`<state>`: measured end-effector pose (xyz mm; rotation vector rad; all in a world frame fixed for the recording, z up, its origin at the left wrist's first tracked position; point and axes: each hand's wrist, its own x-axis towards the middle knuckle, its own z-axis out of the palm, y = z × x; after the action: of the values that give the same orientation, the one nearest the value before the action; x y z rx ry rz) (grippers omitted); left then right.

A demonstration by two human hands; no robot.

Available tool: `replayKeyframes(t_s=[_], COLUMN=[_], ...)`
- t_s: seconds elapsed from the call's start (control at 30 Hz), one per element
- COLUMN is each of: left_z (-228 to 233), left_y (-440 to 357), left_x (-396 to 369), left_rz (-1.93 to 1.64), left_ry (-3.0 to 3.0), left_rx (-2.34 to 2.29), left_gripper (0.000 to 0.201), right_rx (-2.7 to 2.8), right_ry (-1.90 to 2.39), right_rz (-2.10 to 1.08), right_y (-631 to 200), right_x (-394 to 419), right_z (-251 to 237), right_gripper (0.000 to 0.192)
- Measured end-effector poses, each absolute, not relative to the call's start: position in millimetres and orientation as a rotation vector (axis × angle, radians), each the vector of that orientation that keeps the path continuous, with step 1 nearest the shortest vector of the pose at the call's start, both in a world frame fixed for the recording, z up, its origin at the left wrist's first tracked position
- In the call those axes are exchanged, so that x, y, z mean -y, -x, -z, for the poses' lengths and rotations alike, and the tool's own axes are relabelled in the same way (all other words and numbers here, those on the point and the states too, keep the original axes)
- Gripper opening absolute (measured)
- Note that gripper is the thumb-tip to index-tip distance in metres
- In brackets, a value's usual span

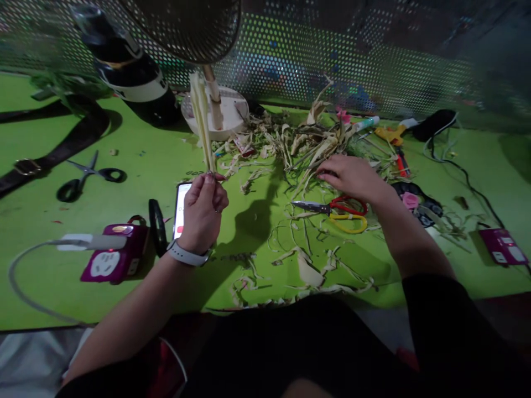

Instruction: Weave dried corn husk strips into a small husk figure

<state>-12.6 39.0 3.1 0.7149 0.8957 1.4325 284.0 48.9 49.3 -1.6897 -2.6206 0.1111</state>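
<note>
Pinched in the left hand (204,209), pale husk (201,116) points up, near-vertical.

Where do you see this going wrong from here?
1. The left hand pinches the pale fibrous bundle only near its lower end, so it might slip or splay.
2. The right hand might knock the red-and-yellow-handled scissors lying close to it.
3. The fan, if running, might scatter the loose dried strips nearby.
</note>
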Motion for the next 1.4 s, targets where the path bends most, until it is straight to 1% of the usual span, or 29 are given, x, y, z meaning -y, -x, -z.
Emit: replayKeyframes(t_s=[0.1, 0.23, 0.4, 0.43, 0.57, 0.67, 0.73, 0.83, 0.93, 1.07, 1.17, 1.27, 1.33, 1.4], left_z=[-4, -1, 1, 1, 0, 1, 2, 5, 6, 9, 10, 7, 5, 3], left_y=[13, 14, 13, 13, 12, 10, 10, 10, 9, 9, 9, 9, 8, 6], left_x=[-39, -40, -40, -40, -40, -39, -39, -39, -38, -38, -38, -35, -31, -26], left_rz=[-1.428, -1.430, -1.421, -1.416, -1.399, -1.382, -1.373, -1.368, -1.361, -1.333, -1.321, -1.247, -1.122, -0.926], left_ry=[-0.710, -0.725, -0.740, -0.742, -0.747, -0.762, -0.771, -0.776, -0.783, -0.798, -0.788, -0.745, -0.707, -0.646], left_rx=[-0.889, -0.854, -0.821, -0.826, -0.856, -0.859, -0.861, -0.857, -0.843, -0.833, -0.811, -0.787, -0.769, -0.747], left_gripper=[0.030, 0.026, 0.022, 0.023, 0.026, 0.025, 0.022, 0.020, 0.018, 0.017, 0.016, 0.014, 0.016, 0.020], right_rx=[2.611, 2.559, 2.287, 2.301, 2.509, 2.579, 2.571, 2.410, 2.182, 1.925, 1.901, 1.947, 2.041, 2.153], right_ry=[1.803, 1.924, 2.073, 2.044, 1.763, 1.739, 1.707, 1.514, 1.388, 1.388, 1.384, 1.352, 1.313, 1.272], right_rz=[-0.010, 0.027, 0.142, 0.145, 0.175, 0.189, 0.123, -0.063, -0.205, -0.172, -0.188, -0.149, -0.104, -0.066], right_y=[-287, -286, -287, -288, -289, -286, -284, -285, -287, -284, -277, -265, -254, -244], right_x=[-48, -46, -49, -50, -56, -63, -67, -71, -70, -64, -59, -52, -49, -47], right_z=[-46, -44, -36, -33, -19, -11, -10, -23, -48, -76, -85, -83, -76, -66], right_gripper=[0.027, 0.029, 0.046, 0.046, 0.031, 0.027, 0.021, 0.018, 0.016, 0.009, 0.008, 0.010, 0.012, 0.013])
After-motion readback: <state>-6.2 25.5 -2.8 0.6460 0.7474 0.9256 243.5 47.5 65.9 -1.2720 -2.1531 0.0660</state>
